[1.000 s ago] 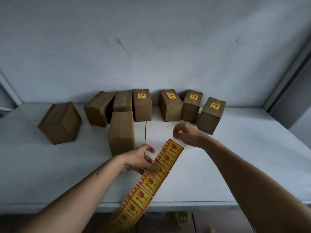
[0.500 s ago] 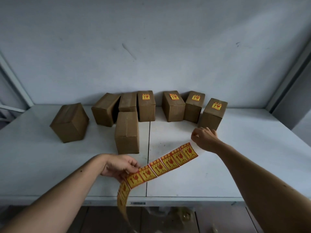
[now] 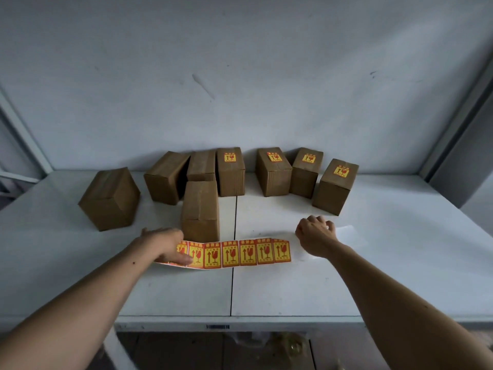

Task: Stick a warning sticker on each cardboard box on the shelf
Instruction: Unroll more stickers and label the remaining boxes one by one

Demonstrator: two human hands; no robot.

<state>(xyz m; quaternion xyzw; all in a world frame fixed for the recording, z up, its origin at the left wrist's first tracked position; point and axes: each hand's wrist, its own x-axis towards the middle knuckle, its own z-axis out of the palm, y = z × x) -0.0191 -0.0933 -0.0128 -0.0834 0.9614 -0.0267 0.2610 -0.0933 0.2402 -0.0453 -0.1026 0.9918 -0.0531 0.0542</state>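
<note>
Boxes (image 3: 200,209), eight in all, on the white shelf (image 3: 400,263). Four on the right with a sticker on top, like the far right box (image 3: 335,186); four on the left plain, like the big tilted box (image 3: 109,198). So about half done, by the look of it. Sticker strip (image 3: 240,252) laid flat on the shelf, just in front of the nearest plain box, likely to make the next peel easy. Left hand (image 3: 166,243) flat, fingers straight, pressing down the left end of the strip to keep it still. Right hand (image 3: 314,236) at the other end, fingers curled, seems to pinch the bare white backing (image 3: 345,232); hard to tell for sure. Hands well apart, one at each end. Next sticker probably meant for the nearest plain box.
</note>
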